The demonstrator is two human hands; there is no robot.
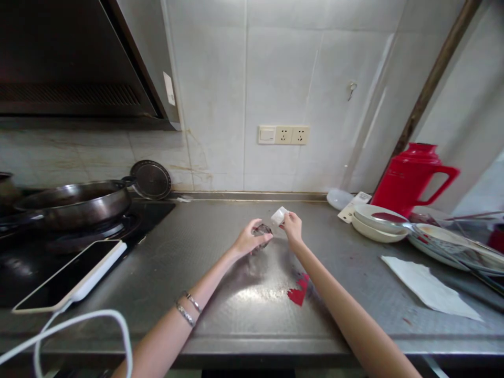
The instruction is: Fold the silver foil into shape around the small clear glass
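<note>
Above the middle of the steel counter (pixel 205 252), my left hand (pixel 249 239) curls around a small, dark, glossy round thing (pixel 262 231), partly see-through in look; its kind does not show clearly. My right hand (pixel 292 227) pinches a small white cylindrical thing (pixel 279 216), tilted, just up and right of the dark one. A narrow gap separates the two things. Red heart-shaped paper or sticker (pixel 299 290) lies on the counter near my right forearm.
Left, a steel pan (pixel 79 207) sits on the black stove (pixel 23 262), with a phone (pixel 71 275) and its white cable (pixel 90 314) nearer me. Right are a red thermos jug (pixel 411 178), stacked bowls (pixel 378 229), a patterned plate (pixel 437 244) and a white napkin (pixel 429 286).
</note>
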